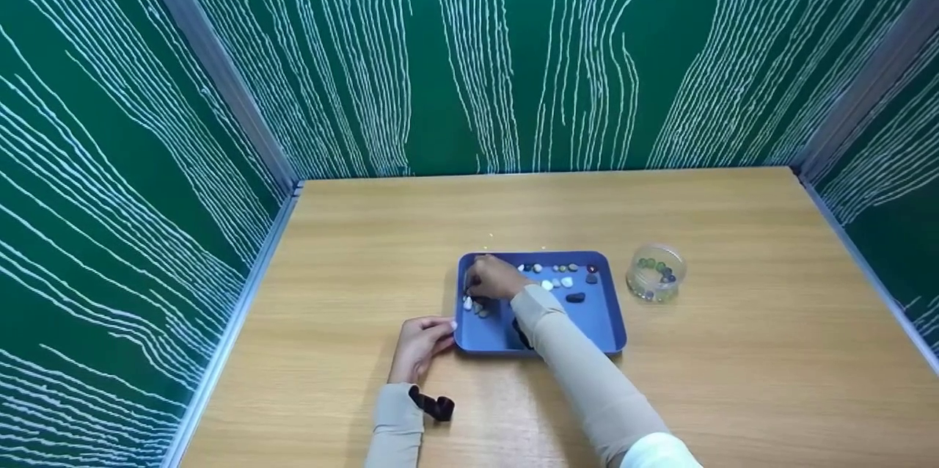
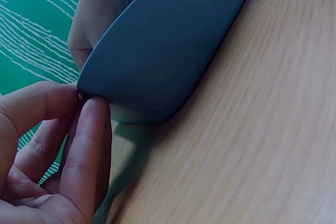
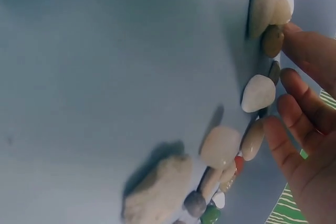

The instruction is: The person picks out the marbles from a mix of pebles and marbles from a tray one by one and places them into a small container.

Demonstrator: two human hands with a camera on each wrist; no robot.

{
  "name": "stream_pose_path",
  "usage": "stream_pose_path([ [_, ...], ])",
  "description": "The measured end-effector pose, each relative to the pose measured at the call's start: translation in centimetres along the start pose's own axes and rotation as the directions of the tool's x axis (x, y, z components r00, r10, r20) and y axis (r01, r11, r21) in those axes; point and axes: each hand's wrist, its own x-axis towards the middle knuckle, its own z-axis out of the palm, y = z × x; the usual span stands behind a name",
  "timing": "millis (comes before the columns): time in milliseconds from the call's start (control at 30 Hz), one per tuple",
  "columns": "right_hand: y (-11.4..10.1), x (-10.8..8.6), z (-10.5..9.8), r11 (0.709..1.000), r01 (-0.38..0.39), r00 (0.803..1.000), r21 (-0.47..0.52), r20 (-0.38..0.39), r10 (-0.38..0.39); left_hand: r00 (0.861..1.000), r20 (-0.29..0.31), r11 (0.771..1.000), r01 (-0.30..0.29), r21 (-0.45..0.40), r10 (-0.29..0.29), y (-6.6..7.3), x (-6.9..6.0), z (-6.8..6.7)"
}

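Note:
In the head view a blue tray (image 1: 605, 306) lies on the table with pebbles in it. My left hand (image 1: 423, 345) is at its front left corner; in the left wrist view its thumb and finger pinch the tray's rim (image 2: 157, 51). Over the tray's left side reaches my right hand (image 1: 499, 277). Seen from the right wrist, that hand's fingers (image 3: 310, 51) are spread beside a row of stones along the tray wall. One fingertip touches a small brown pebble (image 3: 272, 40). Close by lie a pale pebble (image 3: 259, 93) and a tan one (image 3: 253, 140).
Right of the tray stands a clear round container (image 1: 655, 273) holding green and dark glass marbles. A dark elongated stone (image 1: 576, 298) and white pebbles (image 1: 557, 283) lie in the tray's right half. A black strap (image 1: 434, 406) hangs from the left wrist. Green walls enclose the wooden table (image 1: 315, 270).

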Motion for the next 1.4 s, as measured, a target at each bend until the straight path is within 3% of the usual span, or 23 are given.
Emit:
stream_pose_path([
  [167, 0.0, -0.1, -0.1, 1.0, 0.008, 0.999, 0.024, 0.033, -0.009, 1.0, -0.002, 1.0, -0.004, 0.001, 0.004, -0.1, -0.1, 0.1],
  [467, 0.2, -0.7, -0.4, 0.995, 0.067, 0.998, 0.073, 0.017, -0.068, 1.0, -0.019, 1.0, 0.003, -0.013, -0.003, -0.2, -0.1, 0.5],
  [867, 0.4, -1.4, -1.9, 0.945, -0.143, 0.989, 0.293, 0.07, 0.128, 1.0, -0.015, 1.0, 0.003, 0.005, -0.003, 0.3, -0.3, 0.5],
  [1133, 0.9, -2.2, -3.4, 0.897, -0.282, 0.958, 0.34, 0.153, 0.243, 1.0, -0.012, 1.0, -0.001, 0.001, 0.001, 0.3, -0.2, 0.3],
  [1267, 1.3, -2.8, -4.2, 0.892, -0.275, 0.961, 0.359, 0.142, 0.239, 1.0, -0.005, 1.0, -0.005, 0.013, 0.005, 0.4, -0.3, 0.3],
  [1400, 1.9, -3.4, -4.9, 0.905, -0.226, 0.974, 0.359, 0.103, 0.202, 1.0, 0.005, 1.0, -0.007, 0.021, 0.007, 0.3, -0.4, 0.1],
])
